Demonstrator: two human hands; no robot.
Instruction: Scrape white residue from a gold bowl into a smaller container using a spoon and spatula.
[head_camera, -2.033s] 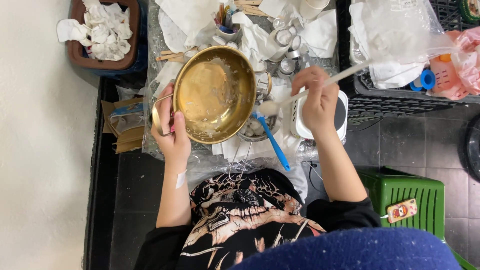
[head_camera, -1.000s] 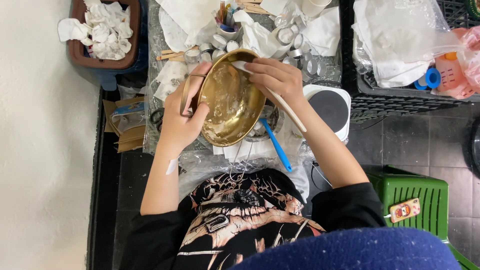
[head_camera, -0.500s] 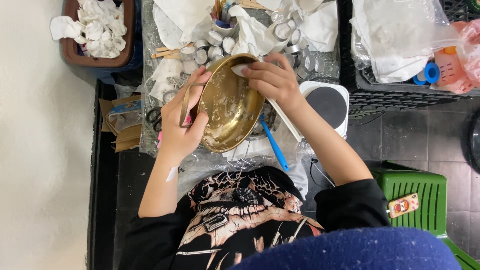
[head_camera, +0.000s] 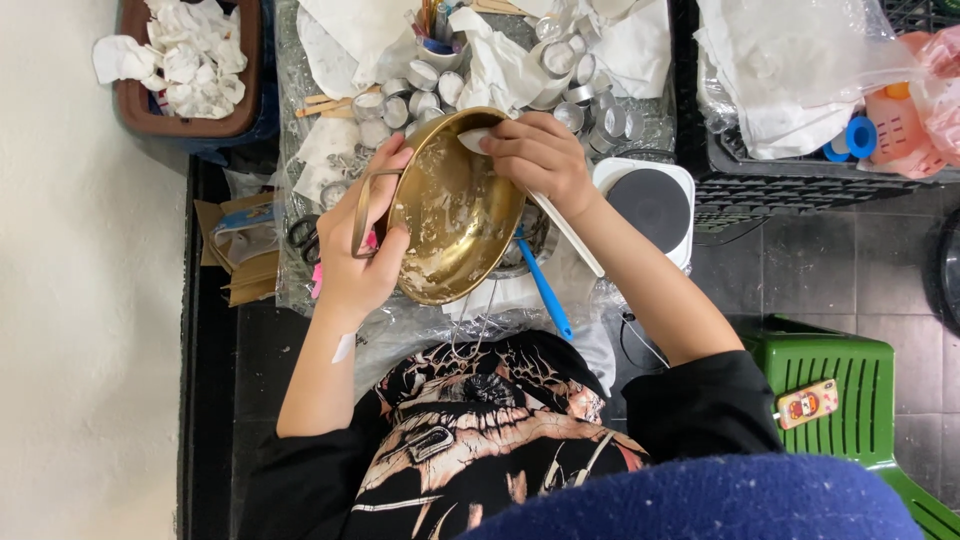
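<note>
A gold-coloured metal pot (head_camera: 455, 215) with white residue inside is tilted over a plastic-covered work surface. My left hand (head_camera: 362, 250) grips its rim and loop handle on the left side. My right hand (head_camera: 540, 158) reaches over the pot's far rim and holds a white spatula (head_camera: 565, 230), whose head (head_camera: 475, 140) presses against the inner wall near the top. The spatula's handle runs out toward the lower right beneath my wrist.
Several small metal cups (head_camera: 420, 90) and crumpled white paper lie behind the pot. A small white hotplate (head_camera: 650, 205) sits to the right, a blue-handled tool (head_camera: 545, 295) under the pot, a brown tub of tissues (head_camera: 185, 65) at upper left, a green stool (head_camera: 840, 400) at lower right.
The pot was held flat with my right hand away at the side; since then it has tilted up, and my right hand has brought the spatula over the far rim into the pot.
</note>
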